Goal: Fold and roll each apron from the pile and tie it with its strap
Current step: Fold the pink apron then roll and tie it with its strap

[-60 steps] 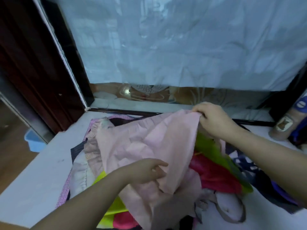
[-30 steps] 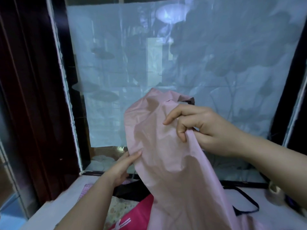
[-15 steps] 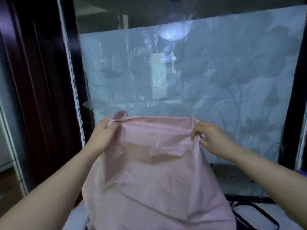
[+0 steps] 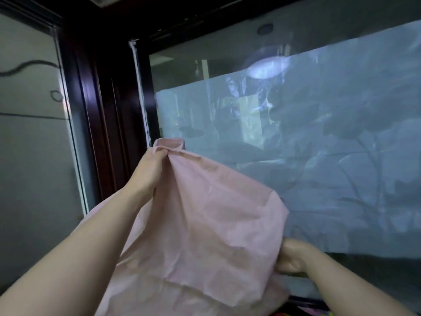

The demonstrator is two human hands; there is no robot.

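Note:
A pale pink apron (image 4: 205, 226) hangs in the air in front of me, filling the lower middle of the view. My left hand (image 4: 149, 172) is raised high and pinches a bunched top corner of the apron. My right hand (image 4: 292, 256) is much lower, at the apron's right edge, gripping the cloth; its fingers are partly hidden behind the fabric. The apron slopes down from left to right between the two hands. Its strap and the rest of the pile are hidden, apart from a sliver of coloured cloth (image 4: 385, 312) at the bottom right.
A frosted glass panel (image 4: 319, 144) with a plant pattern stands straight ahead. A dark wooden frame (image 4: 102, 110) runs up on the left, with a grey glass door (image 4: 34, 156) beside it. The table is hidden below the apron.
My right hand has dropped from the top edge down to the apron's lower right side. My left hand still holds the top corner and the camera has tilted further up.

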